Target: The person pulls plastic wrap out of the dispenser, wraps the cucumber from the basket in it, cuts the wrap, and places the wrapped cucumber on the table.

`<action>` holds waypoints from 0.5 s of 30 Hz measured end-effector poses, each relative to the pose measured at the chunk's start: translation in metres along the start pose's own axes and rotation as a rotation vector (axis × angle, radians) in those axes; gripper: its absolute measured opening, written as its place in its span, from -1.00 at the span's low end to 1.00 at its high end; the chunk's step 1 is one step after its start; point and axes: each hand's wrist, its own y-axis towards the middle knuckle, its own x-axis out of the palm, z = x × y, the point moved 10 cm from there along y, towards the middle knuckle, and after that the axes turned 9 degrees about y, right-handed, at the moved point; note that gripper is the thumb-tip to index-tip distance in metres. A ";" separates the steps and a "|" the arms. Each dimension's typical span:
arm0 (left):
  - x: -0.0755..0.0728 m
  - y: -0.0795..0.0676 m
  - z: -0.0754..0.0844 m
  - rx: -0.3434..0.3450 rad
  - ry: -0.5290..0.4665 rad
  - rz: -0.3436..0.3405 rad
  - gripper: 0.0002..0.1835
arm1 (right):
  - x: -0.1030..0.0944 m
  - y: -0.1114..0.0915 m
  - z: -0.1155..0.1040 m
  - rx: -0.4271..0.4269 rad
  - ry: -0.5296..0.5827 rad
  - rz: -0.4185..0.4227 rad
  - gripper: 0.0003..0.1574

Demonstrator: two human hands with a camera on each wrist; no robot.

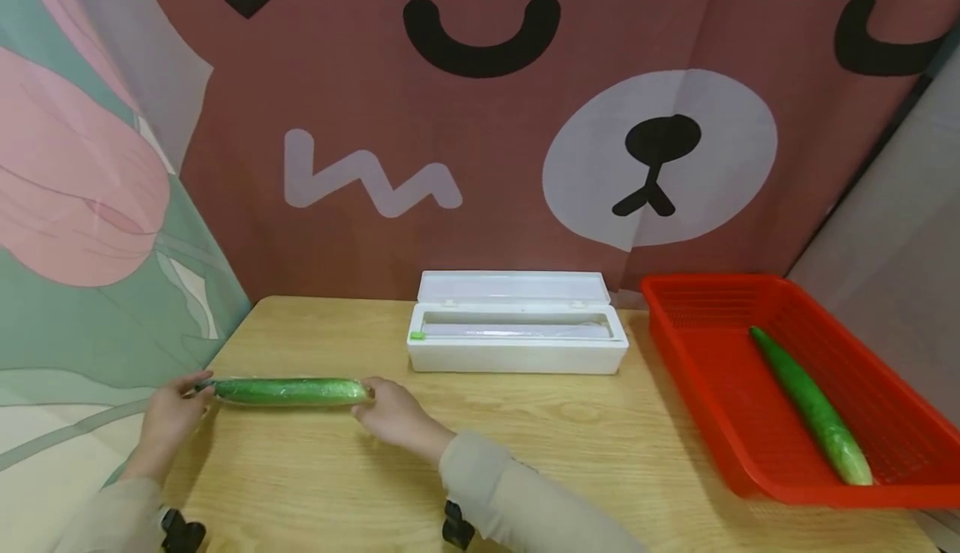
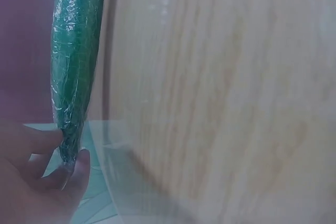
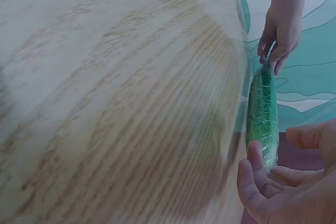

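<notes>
A long green cucumber (image 1: 288, 391) wrapped in clear, shiny film is held level over the left part of the wooden table. My left hand (image 1: 168, 424) pinches the twisted film at its dark, narrow end; the left wrist view shows thumb and finger on that gathered tail (image 2: 70, 148). At the other, paler end is my right hand (image 1: 397, 415). Seen from the right wrist, its fingers (image 3: 255, 156) curl round that end, while the thumb (image 3: 304, 136) stands a little off the cucumber.
At the table's back stands a white box (image 1: 517, 359), lid raised, with a roll of film (image 1: 517, 331) inside. To the right is a red plastic basket (image 1: 686, 369) holding another cucumber (image 1: 813, 403). A bear-print curtain (image 1: 495, 136) hangs behind the wooden table (image 1: 525, 436).
</notes>
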 end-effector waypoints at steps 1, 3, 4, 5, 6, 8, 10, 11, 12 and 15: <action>0.001 0.000 -0.001 -0.008 -0.002 -0.011 -0.51 | 0.001 0.000 0.001 0.003 -0.002 -0.004 -0.38; 0.004 0.000 -0.002 -0.017 -0.001 -0.024 -0.51 | 0.002 0.001 0.004 0.012 0.004 -0.013 -0.37; 0.005 0.000 -0.003 -0.018 0.003 -0.028 -0.51 | 0.003 0.001 0.005 0.017 0.015 -0.017 -0.37; 0.006 0.000 -0.004 -0.018 0.004 -0.030 -0.51 | 0.003 0.002 0.006 0.017 0.021 -0.018 -0.38; 0.007 0.000 -0.004 -0.015 0.008 -0.029 -0.51 | 0.003 0.002 0.007 0.022 0.030 -0.021 -0.38; 0.007 0.000 -0.004 0.002 0.019 -0.016 -0.53 | 0.003 0.004 0.008 0.029 0.043 -0.026 -0.39; 0.007 0.000 -0.004 0.006 0.030 -0.013 -0.53 | 0.003 0.004 0.008 0.033 0.047 -0.029 -0.39; 0.006 -0.001 -0.004 0.013 0.044 -0.007 -0.53 | 0.003 0.004 0.007 0.036 0.043 -0.030 -0.40; 0.005 -0.002 -0.004 0.019 0.063 -0.003 -0.53 | 0.003 0.004 0.007 0.040 0.046 -0.034 -0.39; 0.002 -0.005 -0.004 0.030 0.121 -0.002 -0.49 | 0.002 0.000 0.008 0.044 0.054 -0.047 -0.37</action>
